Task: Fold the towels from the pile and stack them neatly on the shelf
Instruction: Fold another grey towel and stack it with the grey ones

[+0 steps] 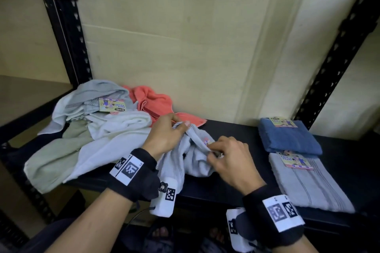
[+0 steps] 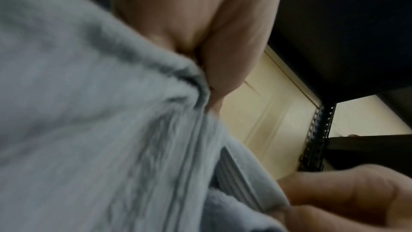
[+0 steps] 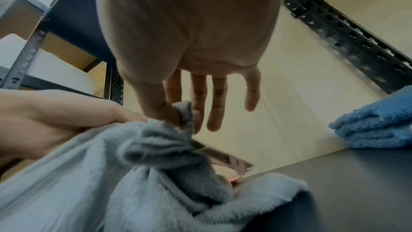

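A crumpled pale grey-blue towel (image 1: 195, 158) lies on the black shelf (image 1: 236, 135) between my hands. My left hand (image 1: 181, 126) pinches one bunched edge of it (image 2: 191, 80) at the back. My right hand (image 1: 212, 153) pinches another edge (image 3: 183, 114) between thumb and forefinger, its other fingers straight. A paper tag shows on this towel by my right fingers. The loose pile (image 1: 98, 129) of pale grey, white, green and coral towels lies at the left. Two folded towels lie side by side at the right: a blue towel (image 1: 287, 137) and a grey striped towel (image 1: 308, 183).
Black perforated uprights (image 1: 67, 33) (image 1: 337, 51) frame the shelf bay, with a pale board wall behind. The bare shelf strip lies between the held towel and the folded ones. The shelf's front edge runs just below my wrists.
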